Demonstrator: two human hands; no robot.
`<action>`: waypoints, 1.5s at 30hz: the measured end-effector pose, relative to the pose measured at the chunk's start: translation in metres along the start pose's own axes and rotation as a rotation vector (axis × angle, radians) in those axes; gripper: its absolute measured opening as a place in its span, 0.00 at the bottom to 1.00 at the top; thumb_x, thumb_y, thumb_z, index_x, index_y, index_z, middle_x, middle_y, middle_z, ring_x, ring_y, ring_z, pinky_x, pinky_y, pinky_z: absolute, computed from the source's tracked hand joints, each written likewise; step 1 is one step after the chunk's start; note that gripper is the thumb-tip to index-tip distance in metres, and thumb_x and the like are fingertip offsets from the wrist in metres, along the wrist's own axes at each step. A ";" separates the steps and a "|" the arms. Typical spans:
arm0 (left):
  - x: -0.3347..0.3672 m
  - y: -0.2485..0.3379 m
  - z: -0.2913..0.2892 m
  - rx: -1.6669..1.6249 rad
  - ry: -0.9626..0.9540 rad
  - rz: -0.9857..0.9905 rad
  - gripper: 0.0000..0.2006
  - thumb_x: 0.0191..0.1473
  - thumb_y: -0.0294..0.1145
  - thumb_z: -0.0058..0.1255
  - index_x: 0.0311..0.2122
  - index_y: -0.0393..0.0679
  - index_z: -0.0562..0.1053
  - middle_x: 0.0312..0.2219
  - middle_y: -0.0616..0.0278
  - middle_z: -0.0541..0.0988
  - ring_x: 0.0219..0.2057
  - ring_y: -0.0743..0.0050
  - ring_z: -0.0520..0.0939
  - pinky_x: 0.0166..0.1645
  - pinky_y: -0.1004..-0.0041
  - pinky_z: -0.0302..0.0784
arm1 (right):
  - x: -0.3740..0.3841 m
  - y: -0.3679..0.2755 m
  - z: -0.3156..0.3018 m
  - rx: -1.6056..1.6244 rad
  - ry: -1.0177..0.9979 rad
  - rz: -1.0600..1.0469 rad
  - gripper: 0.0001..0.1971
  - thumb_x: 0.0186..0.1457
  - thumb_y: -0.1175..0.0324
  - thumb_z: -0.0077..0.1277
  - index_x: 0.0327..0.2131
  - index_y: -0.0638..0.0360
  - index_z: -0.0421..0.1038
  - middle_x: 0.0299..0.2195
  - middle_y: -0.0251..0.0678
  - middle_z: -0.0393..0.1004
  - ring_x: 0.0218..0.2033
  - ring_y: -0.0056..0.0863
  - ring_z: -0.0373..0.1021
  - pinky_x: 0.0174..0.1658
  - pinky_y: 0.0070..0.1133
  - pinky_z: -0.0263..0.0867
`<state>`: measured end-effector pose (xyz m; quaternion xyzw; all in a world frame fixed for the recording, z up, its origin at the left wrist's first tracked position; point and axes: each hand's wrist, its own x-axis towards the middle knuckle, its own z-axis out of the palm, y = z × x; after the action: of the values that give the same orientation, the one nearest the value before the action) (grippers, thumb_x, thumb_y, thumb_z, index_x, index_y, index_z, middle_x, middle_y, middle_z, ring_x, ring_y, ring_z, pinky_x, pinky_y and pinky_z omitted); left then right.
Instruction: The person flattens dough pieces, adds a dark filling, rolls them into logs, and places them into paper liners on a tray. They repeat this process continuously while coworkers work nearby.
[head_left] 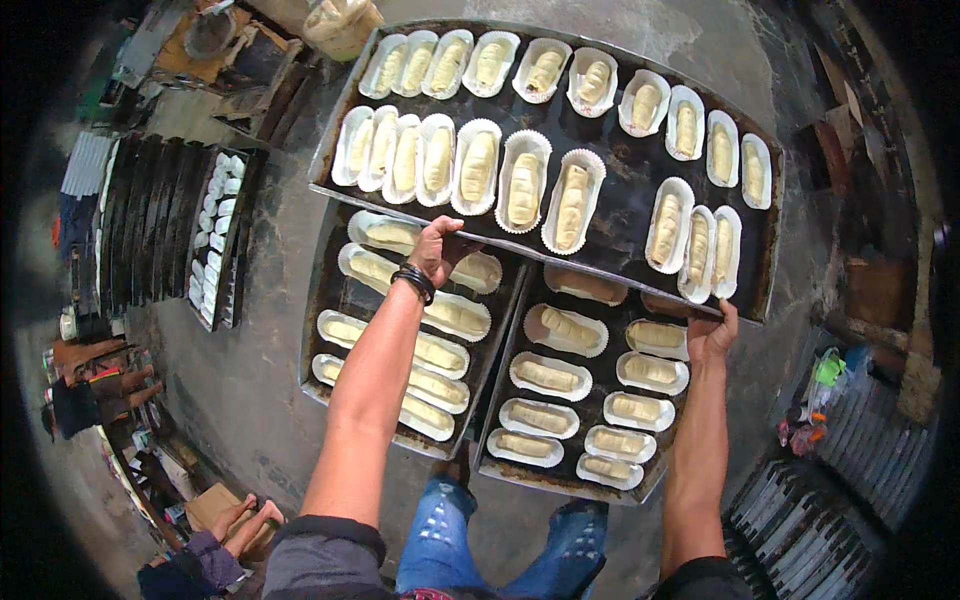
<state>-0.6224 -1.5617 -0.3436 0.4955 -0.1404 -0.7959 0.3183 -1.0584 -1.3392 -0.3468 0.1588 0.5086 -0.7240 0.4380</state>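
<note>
A long dark baking tray [620,210], tilted slightly, is held across the top by both of my hands. It carries two rows of pale shaped dough rolls [478,165] in white fluted paper cases, with a gap toward the right of the nearer row. My left hand [437,252], wearing dark bracelets, is closed on the tray's near edge. My right hand [712,335] grips the same edge near its right corner; part of its fingers is hidden beneath. Below lie a left lower tray [372,308] and a right lower tray [612,345], both filled with cased dough rolls and partly covered.
Dark trays [150,220] stand in a row at the left, beside a tray of white paper cases [213,240]. Another person [215,545] is at the lower left. Stacked metal trays [805,530] fill the lower right. A pale bin [340,28] stands beyond the held tray.
</note>
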 end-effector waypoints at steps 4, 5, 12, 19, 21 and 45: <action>-0.022 0.005 0.016 0.192 0.064 -0.005 0.15 0.56 0.44 0.52 0.35 0.39 0.74 0.31 0.54 0.78 0.34 0.59 0.81 0.43 0.57 0.79 | -0.040 0.000 0.020 -0.137 0.096 -0.029 0.32 0.55 0.47 0.55 0.56 0.56 0.60 0.55 0.37 0.66 0.53 0.37 0.65 0.54 0.37 0.61; -0.029 0.015 0.023 0.439 0.180 -0.092 0.17 0.57 0.45 0.52 0.32 0.37 0.74 0.25 0.55 0.78 0.27 0.62 0.80 0.36 0.61 0.79 | -0.054 0.007 0.032 -0.235 0.362 -0.098 0.34 0.56 0.45 0.54 0.57 0.57 0.58 0.51 0.40 0.65 0.50 0.37 0.66 0.52 0.38 0.62; -0.051 0.047 0.102 1.585 0.076 0.781 0.14 0.54 0.38 0.53 0.42 0.42 0.75 0.30 0.53 0.79 0.31 0.58 0.80 0.38 0.60 0.74 | -0.087 0.069 0.163 -1.192 -0.332 -0.648 0.23 0.52 0.57 0.57 0.45 0.67 0.72 0.37 0.48 0.76 0.41 0.41 0.73 0.46 0.32 0.67; 0.013 0.031 0.144 2.287 -0.170 0.697 0.45 0.38 0.36 0.53 0.66 0.46 0.53 0.68 0.57 0.50 0.70 0.47 0.40 0.70 0.46 0.32 | -0.038 0.097 0.210 -1.496 -0.323 -0.686 0.22 0.47 0.73 0.49 0.49 0.61 0.69 0.42 0.52 0.75 0.46 0.50 0.71 0.51 0.37 0.66; 0.015 0.019 0.152 2.310 -0.277 0.752 0.46 0.37 0.38 0.55 0.66 0.50 0.55 0.67 0.57 0.51 0.70 0.46 0.40 0.70 0.46 0.33 | -0.034 0.085 0.192 -1.480 -0.288 -0.735 0.20 0.47 0.75 0.48 0.47 0.61 0.69 0.40 0.51 0.74 0.44 0.51 0.71 0.48 0.39 0.68; 0.035 -0.144 0.374 2.359 -0.386 0.790 0.53 0.37 0.55 0.62 0.66 0.43 0.52 0.67 0.54 0.51 0.69 0.49 0.45 0.67 0.38 0.25 | 0.064 -0.126 0.100 -2.164 -0.068 -0.758 0.08 0.56 0.74 0.46 0.40 0.63 0.69 0.37 0.50 0.77 0.38 0.45 0.77 0.38 0.35 0.76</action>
<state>-1.0148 -1.5097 -0.2702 0.2779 -0.9473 -0.0962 -0.1270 -1.1734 -1.4450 -0.2715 -0.4839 0.8679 0.0033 0.1125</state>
